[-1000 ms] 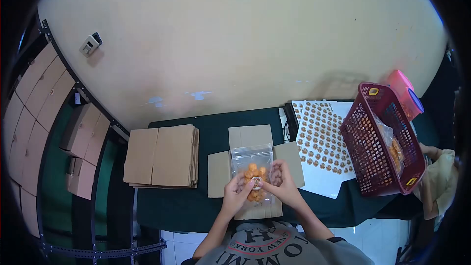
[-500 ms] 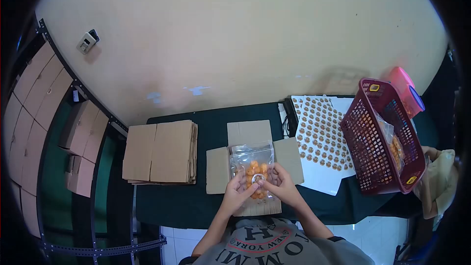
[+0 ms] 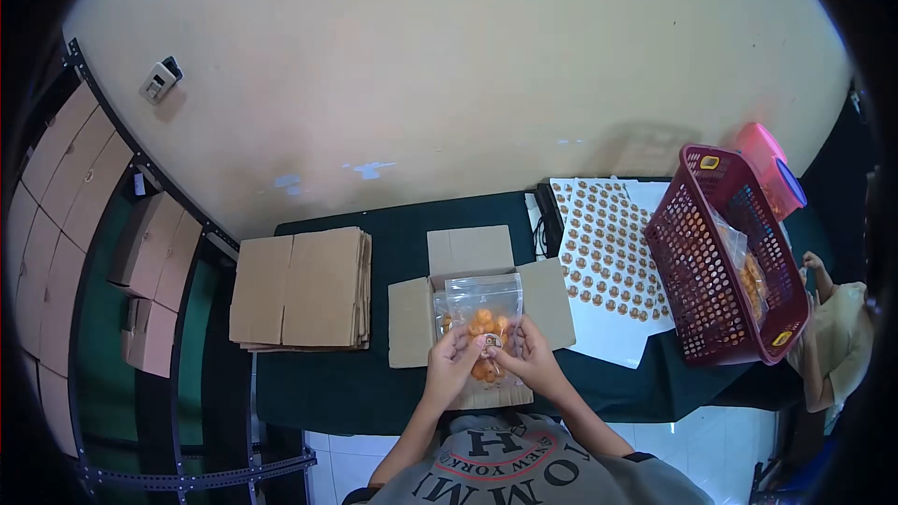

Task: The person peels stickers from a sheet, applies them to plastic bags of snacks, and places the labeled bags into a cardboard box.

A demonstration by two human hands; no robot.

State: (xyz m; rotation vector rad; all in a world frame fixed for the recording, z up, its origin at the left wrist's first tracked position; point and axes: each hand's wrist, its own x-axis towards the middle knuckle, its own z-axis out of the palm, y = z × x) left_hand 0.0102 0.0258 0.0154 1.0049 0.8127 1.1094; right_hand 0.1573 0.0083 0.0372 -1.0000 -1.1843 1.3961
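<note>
My left hand [image 3: 453, 363] and my right hand [image 3: 533, 357] hold a clear zip bag [image 3: 484, 295] of round orange snacks from both sides. Both thumbs press near a small round sticker [image 3: 492, 344] on the bag's front. Directly beneath is an open cardboard box [image 3: 409, 325] with its flaps folded outward. Part of another clear bag [image 3: 441, 310] shows inside the box, mostly hidden behind the held one.
Left of the box lies a stack of flattened cardboard boxes [image 3: 301, 288]. Sticker sheets [image 3: 613, 262] lie to the right, beside a maroon basket [image 3: 697, 262] holding bagged snacks. Pink containers [image 3: 772, 168] stand behind it. A co-worker's arm [image 3: 816, 374] is at far right; shelves [image 3: 70, 243] hold boxes at left.
My thumbs have shifted slightly on the sticker, and the bag sits at a slightly different angle. At far right, the co-worker's hand has moved up beside the basket.
</note>
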